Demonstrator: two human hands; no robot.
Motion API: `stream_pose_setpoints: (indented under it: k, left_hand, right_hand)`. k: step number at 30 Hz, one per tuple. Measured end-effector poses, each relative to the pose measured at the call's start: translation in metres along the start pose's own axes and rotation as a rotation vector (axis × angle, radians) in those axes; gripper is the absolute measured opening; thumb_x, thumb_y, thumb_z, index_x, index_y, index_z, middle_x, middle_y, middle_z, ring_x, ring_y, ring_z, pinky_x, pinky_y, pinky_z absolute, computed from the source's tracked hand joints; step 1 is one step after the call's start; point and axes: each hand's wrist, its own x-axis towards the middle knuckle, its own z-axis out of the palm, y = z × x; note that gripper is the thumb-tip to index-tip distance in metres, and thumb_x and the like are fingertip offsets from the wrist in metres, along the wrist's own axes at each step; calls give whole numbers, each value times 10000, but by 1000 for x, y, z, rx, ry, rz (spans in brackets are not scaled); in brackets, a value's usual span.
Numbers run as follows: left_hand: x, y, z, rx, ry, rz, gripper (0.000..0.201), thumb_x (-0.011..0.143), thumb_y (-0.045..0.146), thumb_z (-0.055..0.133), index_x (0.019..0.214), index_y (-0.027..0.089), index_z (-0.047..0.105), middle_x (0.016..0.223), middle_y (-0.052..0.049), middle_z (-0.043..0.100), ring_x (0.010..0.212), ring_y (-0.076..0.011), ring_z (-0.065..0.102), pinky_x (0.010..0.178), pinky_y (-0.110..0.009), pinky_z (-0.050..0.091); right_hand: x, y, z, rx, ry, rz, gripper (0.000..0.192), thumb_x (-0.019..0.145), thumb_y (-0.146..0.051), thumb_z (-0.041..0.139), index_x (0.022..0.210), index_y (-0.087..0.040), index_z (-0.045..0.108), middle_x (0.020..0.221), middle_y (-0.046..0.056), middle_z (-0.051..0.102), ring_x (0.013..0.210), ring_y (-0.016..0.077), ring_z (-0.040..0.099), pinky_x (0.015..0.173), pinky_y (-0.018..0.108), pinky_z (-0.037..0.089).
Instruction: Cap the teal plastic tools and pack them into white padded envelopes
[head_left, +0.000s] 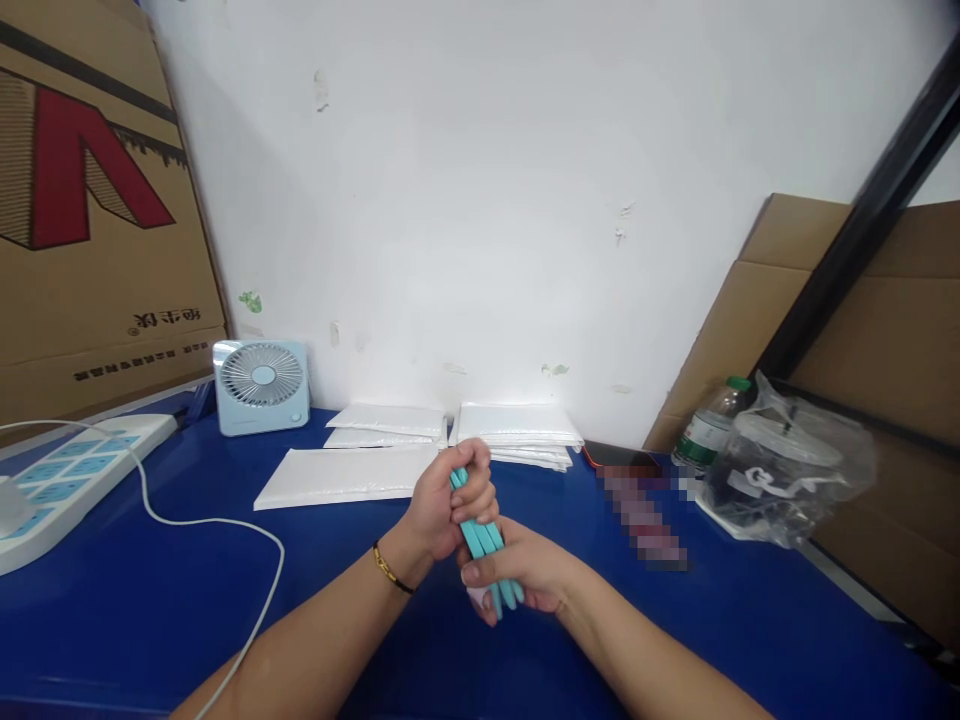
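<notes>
Both hands grip a small bundle of slim teal strips [482,538] above the blue table, in front of the wall. My left hand [442,500] is closed round the upper end, its fingers curled over the front. Lower down, my right hand [529,562] pinches the bundle with the thumb across it and the fingers behind. The lower tips of the strips fan slightly apart below the right thumb. What kind of article they are, I cannot tell. Behind my left hand lies a flat white padded packet [337,478].
Two stacks of white packets [517,425] lie against the wall. A light blue fan [262,388] and a white power strip [82,470] stand left, with a cable near my left arm. A phone [622,460], a bottle [709,430] and a bagged cup [780,470] are right.
</notes>
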Motion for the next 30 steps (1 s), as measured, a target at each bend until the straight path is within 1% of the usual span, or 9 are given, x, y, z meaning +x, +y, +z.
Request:
stream_pose_setpoints:
  k: [3, 7, 10, 12, 15, 17, 21, 26, 30]
  left_hand:
    - [1, -2, 2, 74, 39, 27, 229, 833, 191, 381, 989, 237, 543, 376, 119, 237, 313, -45, 135, 391, -172, 258]
    - [3, 1, 3, 292, 43, 107, 254, 883, 354, 384, 1071, 231, 504, 445, 99, 377, 356, -51, 329, 478, -206, 378]
    - [2, 22, -16, 822, 31, 178, 589, 827, 560, 407, 1319, 245, 336, 1005, -70, 615, 915, -191, 586, 820, -355, 444]
    - [-1, 44, -42, 1418, 66, 89, 883, 659, 587, 612, 1390, 267, 235, 1377, -111, 391, 1256, -283, 357, 1020, -433, 286]
    - [-7, 73, -90, 2102, 267, -410, 1210, 349, 594, 757, 1392, 223, 268, 1470, -165, 214, 1349, -404, 69, 1042, -603, 60]
    - [-10, 86, -116, 2203, 331, -628, 1258, 328, 586, 755, 1406, 198, 237, 1468, -189, 207, 1347, -408, 84, 1027, -624, 81]
    - [-12, 94, -137, 2185, 258, -663, 1216, 350, 631, 714, 1399, 209, 267, 1427, -163, 323, 1294, -383, 278, 1024, -532, 231]
    - [-12, 94, -121, 2183, 243, -544, 876, 477, 525, 689, 1277, 257, 454, 1230, -107, 557, 1127, -339, 491, 951, -464, 329]
    - [-11, 89, -96, 2139, 156, -319, 563, 575, 436, 627, 1107, 259, 571, 1039, -48, 625, 930, -261, 589, 817, -334, 415]
  right_hand:
    - [-2, -1, 3, 48, -47, -3, 208, 647, -228, 709, 684, -91, 557, 487, -10, 540, 424, 132, 561, 404, 216, 426]
    - [-6, -7, 5, 48, -8, 21, 188, 685, -227, 690, 768, -99, 580, 460, -44, 493, 350, 66, 436, 386, 209, 387]
    - [-12, -15, -4, 12, 71, -24, 171, 706, -227, 678, 782, -119, 570, 449, -58, 458, 346, 51, 389, 378, 193, 339]
    - [-16, -19, -16, -6, 148, -65, 170, 722, -244, 668, 791, -134, 557, 470, -60, 456, 351, 46, 379, 380, 190, 320]
    - [-23, -25, -36, -54, 228, -98, 173, 737, -263, 659, 783, -143, 544, 514, -54, 465, 373, 44, 386, 394, 195, 317]
    - [-27, -27, -47, -94, 239, -97, 176, 740, -272, 656, 766, -145, 538, 520, -52, 461, 384, 49, 394, 403, 202, 323]
    - [-29, -27, -58, -132, 254, -84, 193, 730, -287, 662, 772, -150, 534, 515, -60, 442, 380, 48, 381, 401, 201, 317]
    - [-29, -28, -59, -251, 287, -95, 228, 714, -328, 656, 778, -155, 521, 520, -62, 432, 382, 54, 374, 406, 207, 322]
    - [-36, -35, -60, -640, 394, -123, 214, 748, -356, 597, 782, -151, 546, 559, -36, 467, 436, 78, 413, 452, 223, 345]
